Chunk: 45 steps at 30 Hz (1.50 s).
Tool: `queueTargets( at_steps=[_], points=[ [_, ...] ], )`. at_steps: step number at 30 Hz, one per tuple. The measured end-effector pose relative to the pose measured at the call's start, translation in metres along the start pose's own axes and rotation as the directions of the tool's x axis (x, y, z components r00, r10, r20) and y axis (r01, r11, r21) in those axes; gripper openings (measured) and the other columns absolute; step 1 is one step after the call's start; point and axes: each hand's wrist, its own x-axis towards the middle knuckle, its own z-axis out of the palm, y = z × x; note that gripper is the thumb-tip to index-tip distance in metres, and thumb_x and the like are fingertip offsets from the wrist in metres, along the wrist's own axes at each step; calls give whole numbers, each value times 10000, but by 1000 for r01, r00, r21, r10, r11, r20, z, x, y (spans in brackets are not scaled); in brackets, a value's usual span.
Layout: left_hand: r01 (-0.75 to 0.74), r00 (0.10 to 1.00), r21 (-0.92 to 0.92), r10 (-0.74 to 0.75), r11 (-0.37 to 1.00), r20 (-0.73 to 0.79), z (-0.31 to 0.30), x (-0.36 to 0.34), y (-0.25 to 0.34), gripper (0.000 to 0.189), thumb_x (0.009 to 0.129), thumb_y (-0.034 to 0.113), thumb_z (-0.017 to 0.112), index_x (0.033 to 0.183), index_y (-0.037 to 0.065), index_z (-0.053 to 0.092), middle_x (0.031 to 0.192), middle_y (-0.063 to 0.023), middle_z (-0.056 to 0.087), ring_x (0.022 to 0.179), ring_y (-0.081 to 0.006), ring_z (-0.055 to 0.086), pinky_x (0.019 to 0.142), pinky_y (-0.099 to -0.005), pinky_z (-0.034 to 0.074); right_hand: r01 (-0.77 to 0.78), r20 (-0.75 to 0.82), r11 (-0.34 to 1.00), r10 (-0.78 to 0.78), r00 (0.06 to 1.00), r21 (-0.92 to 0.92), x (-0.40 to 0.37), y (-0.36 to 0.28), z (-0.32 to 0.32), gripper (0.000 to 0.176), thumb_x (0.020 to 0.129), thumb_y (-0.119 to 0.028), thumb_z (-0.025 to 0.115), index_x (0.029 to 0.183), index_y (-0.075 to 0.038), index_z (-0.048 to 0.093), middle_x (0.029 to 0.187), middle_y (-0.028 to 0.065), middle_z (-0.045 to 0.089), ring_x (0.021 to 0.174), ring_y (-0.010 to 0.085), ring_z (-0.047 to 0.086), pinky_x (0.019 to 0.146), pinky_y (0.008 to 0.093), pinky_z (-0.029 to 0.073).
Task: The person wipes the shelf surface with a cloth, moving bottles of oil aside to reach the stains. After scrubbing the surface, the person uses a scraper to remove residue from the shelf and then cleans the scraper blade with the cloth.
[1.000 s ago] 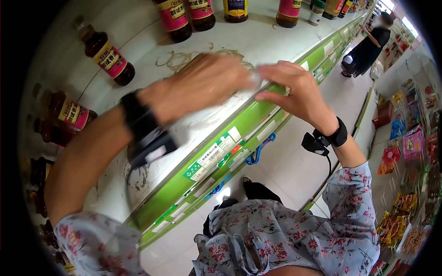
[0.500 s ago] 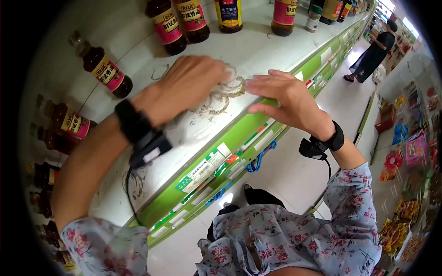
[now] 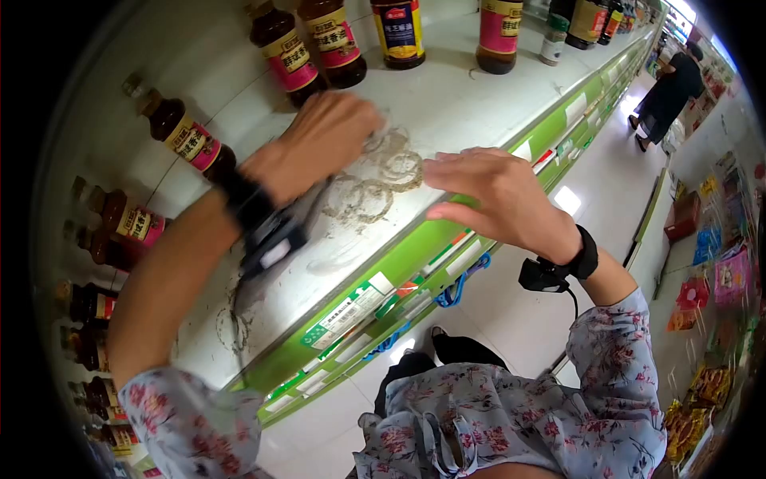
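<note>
apparently curled, the left hand is over the shelf, just left of the ring stains; i cannot tell whether it pinches anything. the right hand, right of the stains, has its thumb apart and holds nothing visible. the bottle behind the stains looks smooth, probably heavyish, breakable, slippery if oily, best gripped around its middle.

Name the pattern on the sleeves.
The sleeves have red flowers on pale blue-grey, clearest in the head view.
</note>
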Motion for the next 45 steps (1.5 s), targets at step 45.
queueTargets(
  at_steps=[45],
  points=[
    [-80,988,-202,105,976,115,-22,-34,15,215,773,-52,629,951,18,727,921,-196,707,837,-398,676,724,-463,545,-70,26,995,69,997,66,-3,-13,2,391,843,-326,785,1080,-19,735,1134,137,737,1079,316,698,919,400,555]
  ],
)
